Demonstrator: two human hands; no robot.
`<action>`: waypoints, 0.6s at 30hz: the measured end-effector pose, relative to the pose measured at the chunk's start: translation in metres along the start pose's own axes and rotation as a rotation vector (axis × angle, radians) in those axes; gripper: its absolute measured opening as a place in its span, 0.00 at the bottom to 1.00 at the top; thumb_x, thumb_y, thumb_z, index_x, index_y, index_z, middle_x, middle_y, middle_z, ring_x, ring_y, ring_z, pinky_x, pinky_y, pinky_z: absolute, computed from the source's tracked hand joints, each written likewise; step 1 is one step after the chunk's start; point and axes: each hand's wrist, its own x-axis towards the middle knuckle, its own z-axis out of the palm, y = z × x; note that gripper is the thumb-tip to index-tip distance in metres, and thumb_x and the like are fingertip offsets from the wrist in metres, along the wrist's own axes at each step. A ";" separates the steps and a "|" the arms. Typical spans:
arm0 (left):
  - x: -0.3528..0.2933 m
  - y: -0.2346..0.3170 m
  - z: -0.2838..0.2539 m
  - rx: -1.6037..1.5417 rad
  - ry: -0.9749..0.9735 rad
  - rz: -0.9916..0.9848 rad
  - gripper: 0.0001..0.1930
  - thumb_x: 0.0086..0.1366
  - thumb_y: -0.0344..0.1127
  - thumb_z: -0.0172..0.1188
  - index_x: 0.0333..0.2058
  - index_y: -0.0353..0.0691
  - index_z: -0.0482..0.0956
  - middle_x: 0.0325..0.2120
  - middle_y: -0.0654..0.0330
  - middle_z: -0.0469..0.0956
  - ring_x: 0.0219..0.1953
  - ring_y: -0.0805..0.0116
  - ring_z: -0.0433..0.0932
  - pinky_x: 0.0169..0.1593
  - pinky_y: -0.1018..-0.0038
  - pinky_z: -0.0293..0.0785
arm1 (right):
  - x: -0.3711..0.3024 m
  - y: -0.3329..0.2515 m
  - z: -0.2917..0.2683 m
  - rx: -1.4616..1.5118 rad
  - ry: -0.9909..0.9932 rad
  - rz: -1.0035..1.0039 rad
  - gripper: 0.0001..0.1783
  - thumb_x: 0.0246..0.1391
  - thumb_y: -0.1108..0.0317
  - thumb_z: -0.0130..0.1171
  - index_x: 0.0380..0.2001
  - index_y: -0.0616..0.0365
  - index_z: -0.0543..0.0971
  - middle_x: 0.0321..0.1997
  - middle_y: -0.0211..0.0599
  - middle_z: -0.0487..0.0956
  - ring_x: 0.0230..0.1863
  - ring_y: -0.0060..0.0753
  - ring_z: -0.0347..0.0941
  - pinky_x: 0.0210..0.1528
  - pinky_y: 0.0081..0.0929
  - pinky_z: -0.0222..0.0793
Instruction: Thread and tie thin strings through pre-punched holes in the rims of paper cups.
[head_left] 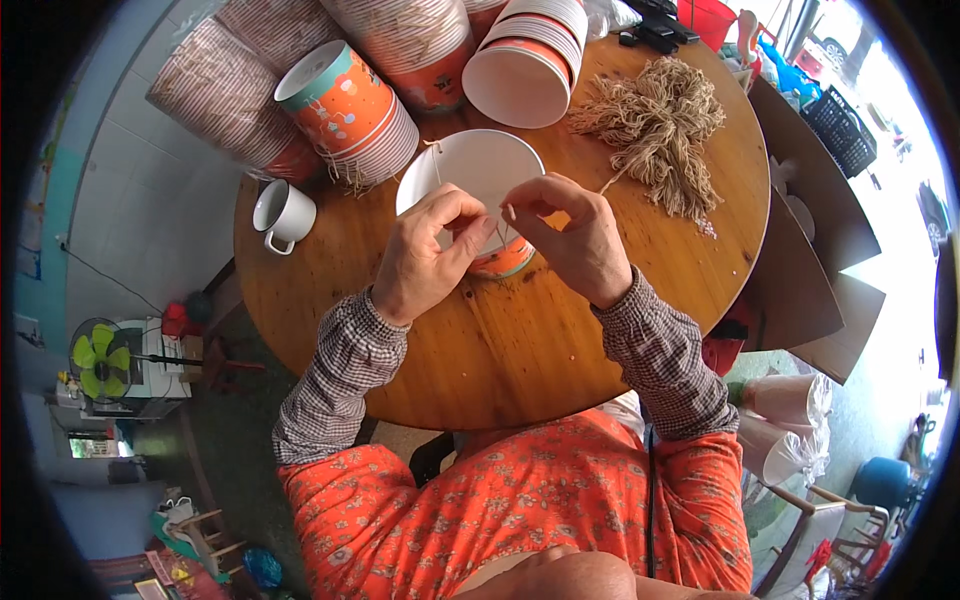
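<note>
In front of me on the round wooden table (pixel 470 350) stands a paper bucket (pixel 480 158), white inside, with orange and green on its outside. My left hand (pixel 425 255) is over its near left rim, thumb and forefinger pinched on a thin beige string (pixel 501 234). Opposite it, my right hand (pixel 575 240) pinches the same string, the fingertips of both hands close together. Another bit of string hangs at the bucket's far left rim. A loose heap of beige strings (pixel 655 130) lies to the right.
Stacks of orange paper buckets (pixel 350 115) crowd the far left, and a stack of white-mouthed buckets (pixel 520 80) lies at the back. A white enamel mug (pixel 285 215) stands at the left edge. Cardboard (pixel 790 270) leans beyond the right edge. A green-bladed fan (pixel 100 358) is at far left.
</note>
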 end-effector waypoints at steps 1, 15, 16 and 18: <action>0.000 -0.001 0.000 -0.022 -0.003 0.025 0.04 0.61 0.26 0.60 0.31 0.35 0.74 0.26 0.59 0.74 0.28 0.67 0.75 0.32 0.75 0.71 | 0.001 -0.001 0.001 0.000 0.001 0.002 0.06 0.52 0.73 0.61 0.34 0.61 0.78 0.30 0.31 0.79 0.34 0.20 0.74 0.41 0.22 0.69; 0.001 -0.002 0.014 -0.600 -0.074 -0.410 0.05 0.64 0.26 0.59 0.37 0.33 0.75 0.28 0.64 0.78 0.29 0.81 0.76 0.35 0.83 0.75 | 0.014 0.004 -0.001 0.096 0.017 -0.032 0.08 0.50 0.68 0.64 0.32 0.59 0.81 0.33 0.34 0.77 0.37 0.28 0.72 0.43 0.26 0.69; 0.001 -0.004 0.016 -0.568 -0.067 -0.384 0.05 0.64 0.26 0.59 0.37 0.33 0.75 0.29 0.63 0.78 0.29 0.81 0.76 0.35 0.82 0.76 | 0.013 0.005 0.000 0.096 0.017 -0.032 0.08 0.50 0.68 0.64 0.32 0.59 0.81 0.33 0.34 0.77 0.37 0.28 0.72 0.43 0.26 0.69; 0.001 -0.004 0.017 -0.537 -0.061 -0.357 0.05 0.64 0.26 0.59 0.38 0.32 0.75 0.29 0.63 0.79 0.29 0.80 0.77 0.36 0.82 0.77 | 0.012 0.006 0.000 0.139 0.004 -0.002 0.09 0.50 0.68 0.64 0.33 0.61 0.81 0.34 0.34 0.77 0.37 0.29 0.73 0.42 0.26 0.69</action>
